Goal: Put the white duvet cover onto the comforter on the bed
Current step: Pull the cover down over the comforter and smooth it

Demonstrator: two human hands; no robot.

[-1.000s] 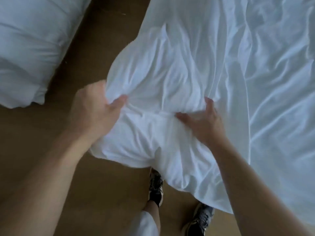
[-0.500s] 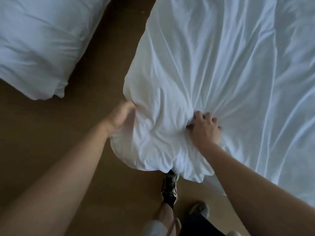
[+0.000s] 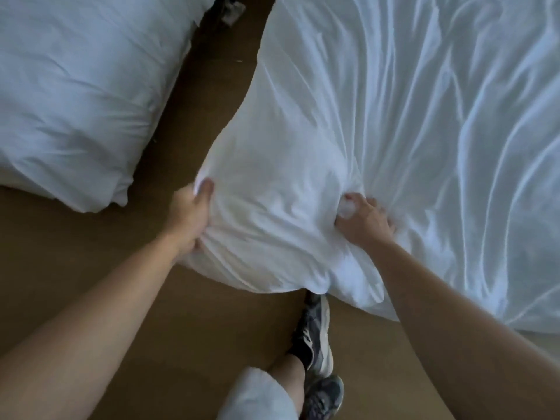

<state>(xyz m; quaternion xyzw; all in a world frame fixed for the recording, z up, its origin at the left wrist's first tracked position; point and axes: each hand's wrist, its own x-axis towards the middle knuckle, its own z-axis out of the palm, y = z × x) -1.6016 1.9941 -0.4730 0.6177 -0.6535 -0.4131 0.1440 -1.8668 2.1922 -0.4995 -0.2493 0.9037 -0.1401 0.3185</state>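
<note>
Head view: a pillow (image 3: 75, 95) lies far left on the floor (image 3: 91, 268). The left hand (image 3: 189, 218) holds the near-left corner of the duvet cover (image 3: 363, 116) in a tight grip. Just right of it, the right hand (image 3: 365, 219) clutches bunched fabric, and the cover spreads far and right.

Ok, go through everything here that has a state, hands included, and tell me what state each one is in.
duvet cover: spread out and wrinkled, near corner bunched up, overhanging the floor.
left grip: curled round the cover's corner edge.
right grip: pinching a bunched fold of the cover.
pillow: lying on the floor, apart from the cover.
</note>
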